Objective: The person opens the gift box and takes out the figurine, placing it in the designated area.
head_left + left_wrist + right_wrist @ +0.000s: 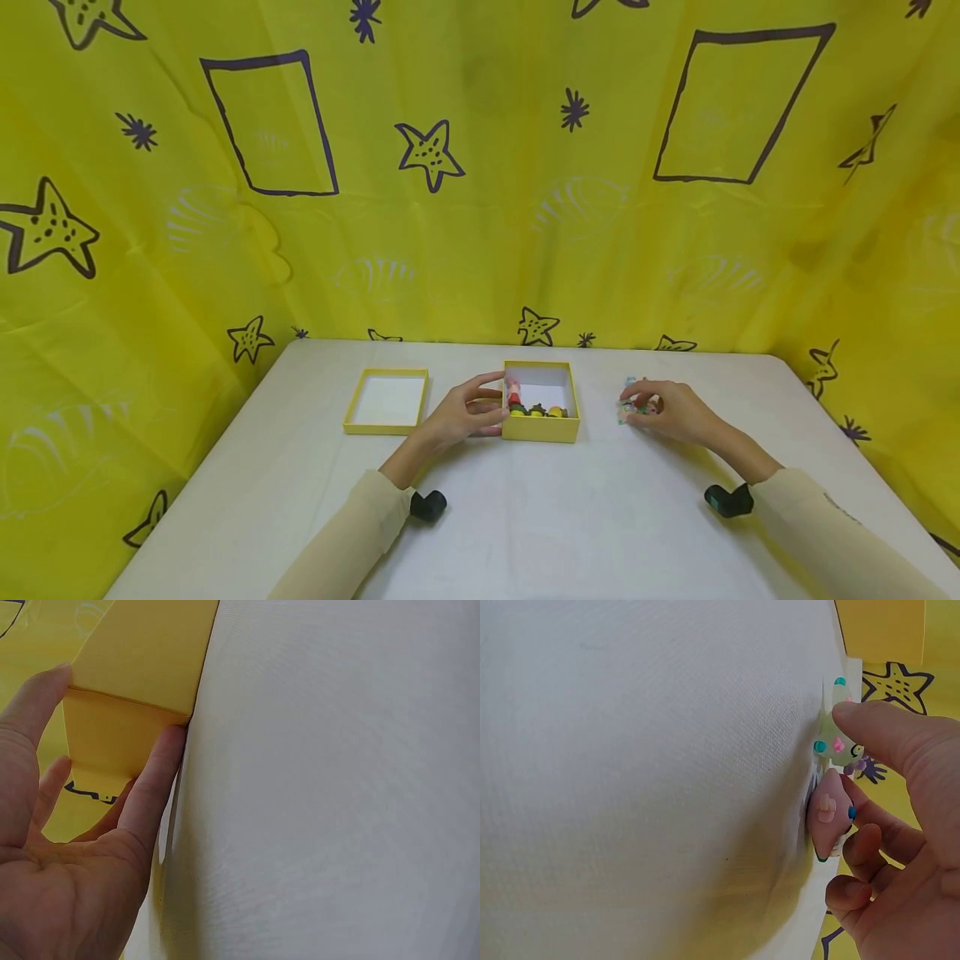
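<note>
Yellow box [540,429]: stood uncovered on the table, its left wall touched by the left hand [468,414].
Left hand: spread fingers were laid against that wall, the thumb set at the near upper corner; in the left wrist view one finger was seen at the box's lower edge, close to the tabletop.
Right hand [667,408]: was held well apart from the left, to the right of the box; the thumb was laid on a pale green figure [840,754], with a pink figure [829,814] just beside it. Whether either was pinched cannot be told.
Box contents: a red-and-pink figure [513,393] was placed by the left wall; yellow-and-green figures [537,411] were lined along the near wall, partly hidden by it.
Shallow lid [386,400]: was laid left of the box, its white inside turned up.
Sleeves: both forearms were covered in cream cloth, and a black device [429,506] was worn at each wrist.
Table [525,517]: was covered in white.
Yellow curtain [487,250]: was printed with dark starfish and frames.
</note>
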### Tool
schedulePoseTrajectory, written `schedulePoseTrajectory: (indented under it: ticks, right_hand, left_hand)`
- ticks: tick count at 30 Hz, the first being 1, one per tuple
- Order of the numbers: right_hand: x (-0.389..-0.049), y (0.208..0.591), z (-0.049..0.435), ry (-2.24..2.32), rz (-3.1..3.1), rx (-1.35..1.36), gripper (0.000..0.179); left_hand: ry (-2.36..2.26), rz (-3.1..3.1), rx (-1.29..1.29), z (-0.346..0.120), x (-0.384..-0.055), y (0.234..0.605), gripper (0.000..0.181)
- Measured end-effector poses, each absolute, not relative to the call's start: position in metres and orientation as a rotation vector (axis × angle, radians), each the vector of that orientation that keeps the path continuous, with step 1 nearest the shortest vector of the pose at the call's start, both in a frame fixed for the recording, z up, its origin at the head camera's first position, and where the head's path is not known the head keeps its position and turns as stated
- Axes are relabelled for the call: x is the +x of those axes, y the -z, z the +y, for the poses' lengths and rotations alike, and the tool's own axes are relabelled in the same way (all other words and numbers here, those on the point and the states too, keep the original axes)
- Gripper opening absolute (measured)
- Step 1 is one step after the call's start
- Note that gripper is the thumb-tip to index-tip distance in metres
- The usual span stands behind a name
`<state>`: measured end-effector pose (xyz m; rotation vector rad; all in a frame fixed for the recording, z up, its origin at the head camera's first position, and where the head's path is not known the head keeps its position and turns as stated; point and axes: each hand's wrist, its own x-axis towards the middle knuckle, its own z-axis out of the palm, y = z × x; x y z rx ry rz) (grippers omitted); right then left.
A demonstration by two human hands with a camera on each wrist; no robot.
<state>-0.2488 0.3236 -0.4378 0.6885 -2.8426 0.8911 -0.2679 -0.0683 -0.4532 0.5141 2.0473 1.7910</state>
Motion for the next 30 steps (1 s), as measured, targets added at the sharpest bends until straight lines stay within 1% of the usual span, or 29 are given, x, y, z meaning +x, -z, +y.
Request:
schedulePoseTrajectory:
  ticks: [30]
  right_hand:
    - [-0.247,0.426,0.330,-0.818,-2.904,0.695,0.040]
  left_hand:
    - [-1.830,1.962,0.502,-0.067,-0.268,0.453,0.072]
